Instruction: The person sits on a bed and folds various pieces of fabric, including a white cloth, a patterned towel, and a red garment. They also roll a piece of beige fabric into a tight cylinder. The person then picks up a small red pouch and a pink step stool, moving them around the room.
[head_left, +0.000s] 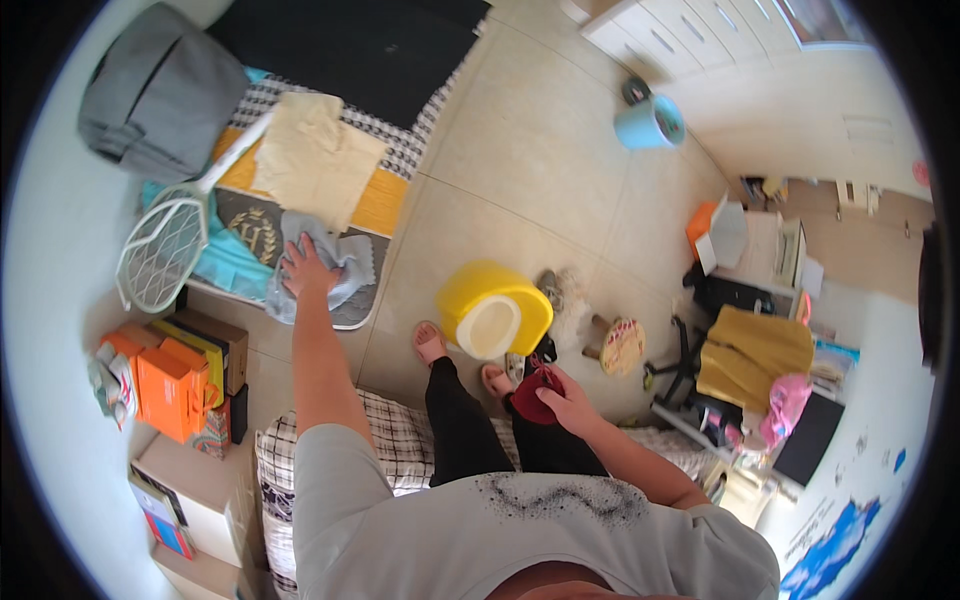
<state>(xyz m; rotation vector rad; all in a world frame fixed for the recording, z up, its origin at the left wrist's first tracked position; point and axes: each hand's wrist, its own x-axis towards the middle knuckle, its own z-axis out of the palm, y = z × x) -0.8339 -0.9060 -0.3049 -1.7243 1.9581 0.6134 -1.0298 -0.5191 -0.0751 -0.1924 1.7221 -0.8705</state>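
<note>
My left hand (310, 271) lies with its fingers spread on a crumpled grey cloth (355, 261), which rests on the dark grey padded end of a bed (358, 306). Beyond it a cream garment (319, 161) is laid out flat. A white electric mosquito swatter (165, 247) lies to the left, over some turquoise fabric (236, 259). In front of my body, my right hand (576, 405) grips a small dark red drawstring pouch (531, 397). Its cords hang loose at the top.
A yellow plastic container (472, 281) stands on the tiled floor by my feet. Nearby are a small round stool (622, 346) and an office chair draped with mustard cloth (754, 349). Orange boxes (165, 394) are stacked at left; a grey backpack (165, 94) and blue bin (637, 124) stand farther off.
</note>
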